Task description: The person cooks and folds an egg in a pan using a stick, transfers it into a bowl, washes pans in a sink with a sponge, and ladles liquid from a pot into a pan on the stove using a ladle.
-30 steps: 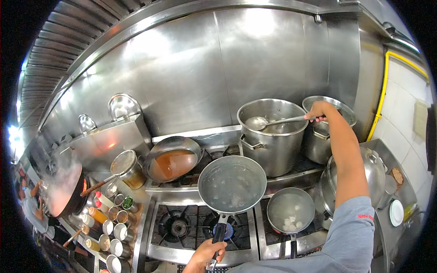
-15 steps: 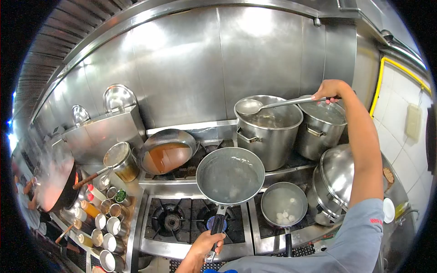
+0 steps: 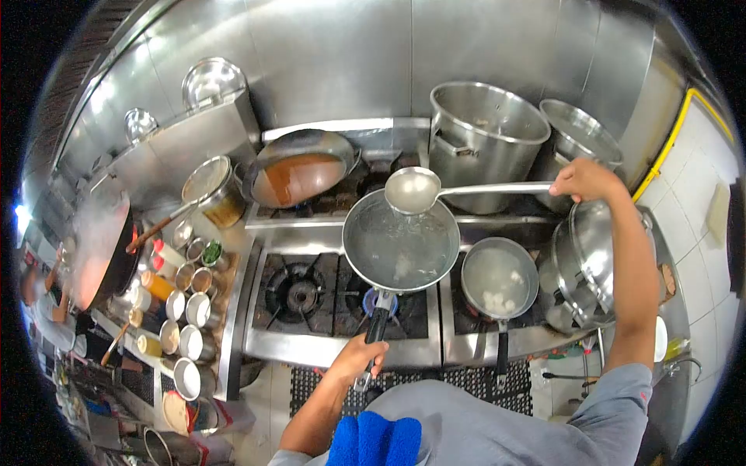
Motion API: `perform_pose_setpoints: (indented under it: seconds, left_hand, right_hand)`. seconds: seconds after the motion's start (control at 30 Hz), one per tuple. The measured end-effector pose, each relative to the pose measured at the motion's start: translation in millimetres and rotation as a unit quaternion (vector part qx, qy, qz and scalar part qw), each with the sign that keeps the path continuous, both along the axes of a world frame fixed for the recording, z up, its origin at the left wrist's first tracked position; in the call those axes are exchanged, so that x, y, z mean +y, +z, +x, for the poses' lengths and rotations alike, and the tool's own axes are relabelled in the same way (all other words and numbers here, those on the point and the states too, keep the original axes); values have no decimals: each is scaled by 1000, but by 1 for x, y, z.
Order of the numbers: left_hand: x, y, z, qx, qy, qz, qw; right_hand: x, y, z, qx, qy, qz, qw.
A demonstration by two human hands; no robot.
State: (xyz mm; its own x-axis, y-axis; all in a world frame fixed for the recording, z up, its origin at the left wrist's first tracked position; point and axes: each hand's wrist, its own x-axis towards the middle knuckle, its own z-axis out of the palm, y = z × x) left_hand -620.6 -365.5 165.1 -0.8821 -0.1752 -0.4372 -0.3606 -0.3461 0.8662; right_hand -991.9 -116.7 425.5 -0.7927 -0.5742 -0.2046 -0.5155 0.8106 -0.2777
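Note:
My left hand point(image 3: 360, 356) is closed round the black handle of a frying pan point(image 3: 396, 252), which holds clear liquid above a lit burner point(image 3: 371, 304). With my right hand point(image 3: 584, 182) I grip the far end of a long-handled ladle point(image 3: 413, 191). Its bowl, filled with pale liquid, is over the pan's back rim. To the right, a smaller pan point(image 3: 497, 268) of cloudy liquid has several white pieces in it. Behind the ladle stands a tall stockpot point(image 3: 486, 155).
A wok point(image 3: 301, 175) of brown liquid sits at back left. Several seasoning containers point(image 3: 198, 309) line the left counter. A large lidded steel pot point(image 3: 592, 241) stands at right. Farther left, another person point(image 3: 47, 295) is beside a steaming wok point(image 3: 109, 256).
The ladle has come from above the stockpot toward me to the frying pan's back rim, its bowl now holding pale liquid. My view has tilted downward. My left hand still grips the pan handle.

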Motion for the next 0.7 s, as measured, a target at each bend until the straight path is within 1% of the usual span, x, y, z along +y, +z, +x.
perform_pose_setpoints:
  seconds: [0.03, 0.1, 0.17, 0.23, 0.3, 0.33, 0.4, 0.43, 0.5, 0.53, 0.57, 0.6, 0.63, 0.67, 0.7]
  left_hand:
    - [-2, -13, 5, -4, -1, 1, 1000]
    - [-3, -31, 15, -26, 3, -7, 1000]
    - [-5, -58, 25, -32, 6, 11, 999]
    - [-5, -75, 35, -35, -3, 3, 999]
    - [-2, -95, 42, -42, 10, 13, 999]
    - [-1, -105, 46, -43, 22, 19, 999]
    - [0, -122, 52, -56, 22, 24, 998]
    - [1, -129, 55, -65, 23, 26, 997]
    - [-2, -145, 58, -65, 21, 32, 997]
    - [-3, -155, 60, -65, 20, 36, 997]
    - [-4, -164, 62, -65, 19, 41, 997]
    - [-5, -166, 63, -65, 18, 43, 997]
    - [-9, -170, 62, -71, 14, 36, 997]
    - [-10, -171, 65, -78, 11, 29, 997]
    - [-12, -172, 67, -79, 11, 30, 996]
  right_hand:
    - [-4, -22, 8, 28, 19, 11, 999]
    - [-14, -59, 36, 70, -9, 40, 997]
    - [-7, -115, 40, 219, 79, 26, 972]
    - [-13, -140, 69, 266, 68, 50, 960]
    - [-13, -165, 84, 302, 59, 41, 951]
    - [-10, -176, 91, 297, 60, 45, 952]
    - [-4, -189, 99, 364, 63, -30, 929]
    - [-2, -189, 100, 360, 64, -26, 930]
    - [4, -181, 104, 456, 92, -75, 882]
    - [9, -171, 103, 487, 100, -96, 863]
    - [15, -163, 99, 494, 87, -119, 857]
    - [23, -153, 89, 523, 82, -122, 840]
    - [31, -130, 76, 554, -2, -108, 826]
    - [35, -113, 65, 541, -18, -150, 827]
    - [38, -95, 50, 560, -36, -140, 816]
